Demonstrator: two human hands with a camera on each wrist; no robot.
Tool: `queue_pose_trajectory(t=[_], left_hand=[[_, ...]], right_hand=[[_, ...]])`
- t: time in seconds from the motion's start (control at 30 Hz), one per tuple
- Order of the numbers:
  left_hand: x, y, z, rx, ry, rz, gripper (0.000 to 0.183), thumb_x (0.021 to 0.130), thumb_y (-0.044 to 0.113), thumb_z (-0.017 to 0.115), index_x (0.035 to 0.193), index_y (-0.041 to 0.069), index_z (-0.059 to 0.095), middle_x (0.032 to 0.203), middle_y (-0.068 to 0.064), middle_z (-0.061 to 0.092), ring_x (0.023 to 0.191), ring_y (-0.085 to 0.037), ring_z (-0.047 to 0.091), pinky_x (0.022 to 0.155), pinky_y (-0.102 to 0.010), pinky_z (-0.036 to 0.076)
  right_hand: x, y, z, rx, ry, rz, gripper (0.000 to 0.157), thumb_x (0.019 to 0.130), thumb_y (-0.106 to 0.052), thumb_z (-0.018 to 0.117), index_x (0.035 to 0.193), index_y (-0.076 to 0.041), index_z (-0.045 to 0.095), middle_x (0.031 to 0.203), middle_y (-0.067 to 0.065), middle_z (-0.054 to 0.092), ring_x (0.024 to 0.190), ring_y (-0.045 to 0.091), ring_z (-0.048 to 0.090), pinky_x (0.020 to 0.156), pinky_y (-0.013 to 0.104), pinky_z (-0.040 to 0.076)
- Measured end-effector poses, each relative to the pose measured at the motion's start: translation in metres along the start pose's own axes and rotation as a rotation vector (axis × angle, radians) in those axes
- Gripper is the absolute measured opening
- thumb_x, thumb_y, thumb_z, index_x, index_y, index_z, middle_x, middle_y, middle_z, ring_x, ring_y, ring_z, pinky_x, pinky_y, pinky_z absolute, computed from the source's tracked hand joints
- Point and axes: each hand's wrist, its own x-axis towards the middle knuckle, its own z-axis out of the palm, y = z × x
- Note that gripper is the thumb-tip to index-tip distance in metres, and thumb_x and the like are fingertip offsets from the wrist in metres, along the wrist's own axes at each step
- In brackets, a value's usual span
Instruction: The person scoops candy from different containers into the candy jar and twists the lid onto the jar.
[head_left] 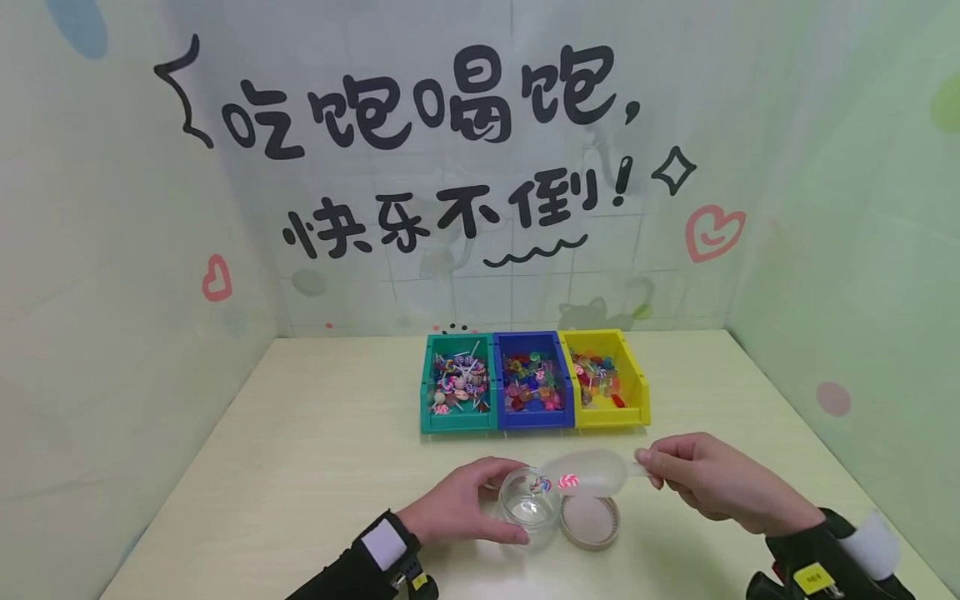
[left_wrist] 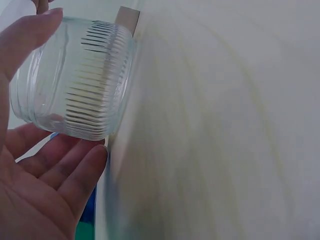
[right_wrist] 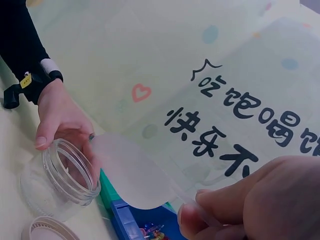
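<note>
My left hand [head_left: 461, 502] curls round the side of a clear glass jar [head_left: 530, 512], which stands on the table; ribbed glass shows in the left wrist view. Between thumb and fingers, my right hand [head_left: 720, 479] pinches the thin handle of a translucent white scoop [head_left: 603, 472]. The scoop's front end is over the jar's mouth. A pink-and-white swirl candy charm [head_left: 568, 481] lies in the scoop, and a multicoloured swirl charm [head_left: 542, 483] is at its tip above the jar. Just right of the jar, partly under the scoop, lies a round lid [head_left: 590, 527].
Three joined bins stand behind the jar: green [head_left: 459, 423], blue [head_left: 536, 419] and yellow [head_left: 637, 408]. Each holds many small colourful charms. A printed wall curtain [head_left: 360, 292] rises behind the pale wooden table [head_left: 322, 433] and along both sides.
</note>
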Motion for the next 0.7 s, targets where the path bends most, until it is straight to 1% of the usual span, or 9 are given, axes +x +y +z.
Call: queue_pose_trajectory(t=[0.1,0.3,0.57,0.7], left_hand=[[0.0,0.001,0.0,-0.011,-0.004,-0.008,0.071,0.086,0.032,0.097,0.149,0.027,0.066,0.139,0.011,0.069,0.126,-0.01,0.065,0.11,-0.028,0.057],[-0.001,0.003,-0.001,-0.028,-0.017,-0.025,0.069,0.086,0.03,0.096,0.148,0.027,0.066,0.138,0.01,0.069,0.126,-0.011,0.065,0.11,-0.028,0.057],[-0.001,0.004,-0.002,-0.032,-0.026,-0.031,0.069,0.086,0.031,0.096,0.148,0.026,0.065,0.138,0.01,0.068,0.127,-0.013,0.065,0.111,-0.03,0.057],[-0.001,0.004,-0.002,-0.046,-0.028,-0.041,0.07,0.087,0.03,0.096,0.149,0.024,0.065,0.139,0.008,0.068,0.127,-0.013,0.065,0.111,-0.029,0.057]], right_hand=[[0.001,-0.001,0.002,-0.012,-0.002,-0.001,0.048,0.114,-0.039,0.058,0.1,0.006,0.062,0.061,-0.004,0.027,0.05,0.016,0.019,0.045,0.029,0.014],[0.0,-0.007,0.003,-0.04,0.009,0.007,0.047,0.113,-0.038,0.062,0.096,0.005,0.062,0.061,-0.003,0.027,0.049,0.017,0.019,0.046,0.03,0.014],[0.0,-0.024,0.01,-0.118,0.056,0.009,0.039,0.111,-0.037,0.065,0.09,-0.004,0.066,0.062,-0.004,0.033,0.049,0.016,0.027,0.047,0.028,0.021],[0.0,-0.031,0.014,-0.131,0.067,0.008,0.036,0.111,-0.035,0.065,0.09,-0.005,0.068,0.062,-0.004,0.035,0.049,0.015,0.03,0.047,0.027,0.023]])
